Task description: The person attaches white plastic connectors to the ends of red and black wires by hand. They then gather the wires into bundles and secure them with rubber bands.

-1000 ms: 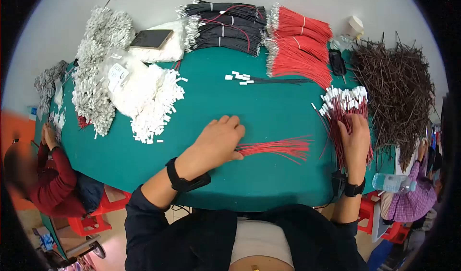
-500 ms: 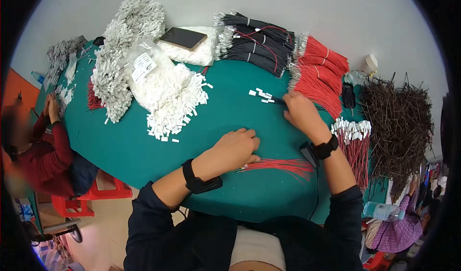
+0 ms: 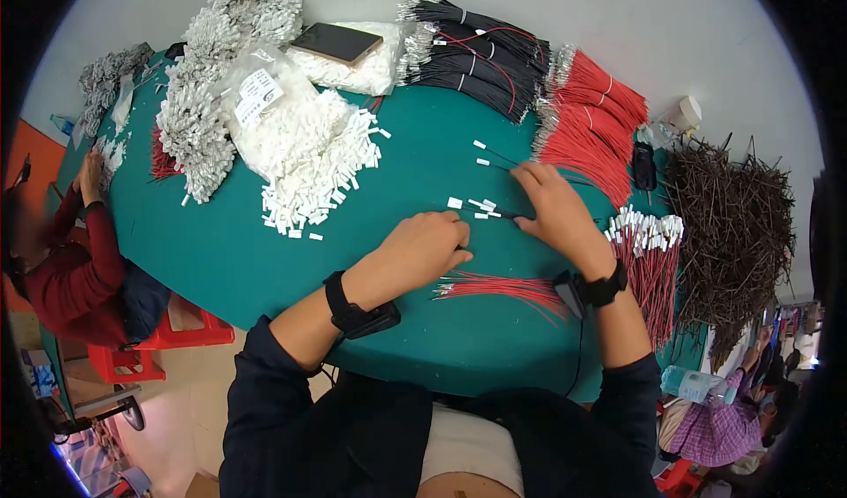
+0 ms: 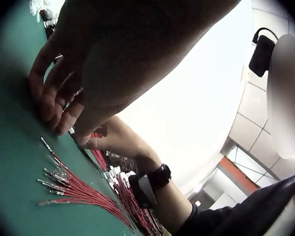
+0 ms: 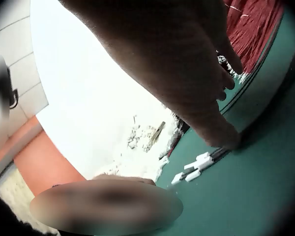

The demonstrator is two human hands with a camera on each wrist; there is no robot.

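Observation:
My right hand (image 3: pixel 560 220) has its thumb on a small group of black wires with white connectors (image 3: pixel 483 205), thumb and fingers apart. Under its fingertips run two other black wires with white connectors (image 3: pixel 482 161). The right wrist view shows the thumb (image 5: pixel 221 135) down on the wires just behind the white connectors (image 5: pixel 200 161). Loosely bent, my left hand (image 3: pixel 415 253) is beside those connectors, with nothing visible in its fingers. A bundle of red wires (image 3: pixel 507 286) lies on the table nearer to me, its metal tips (image 4: pixel 54 179) below the left hand in the left wrist view.
Loose white connectors (image 3: pixel 313 180) are heaped at left beside grey-white bundles (image 3: pixel 194 114). Behind lie a phone (image 3: pixel 337 43), tied black wires (image 3: pixel 481 57) and red wires (image 3: pixel 587 145). Red wires with white connectors (image 3: pixel 648 260), dark brown pieces (image 3: pixel 732 233) and a bottle (image 3: pixel 697 383) are at right.
My right hand has gone from the red bundles to the black wires and drawn several toward me, leaving two farther back. My left hand has shifted slightly away from the red wires.

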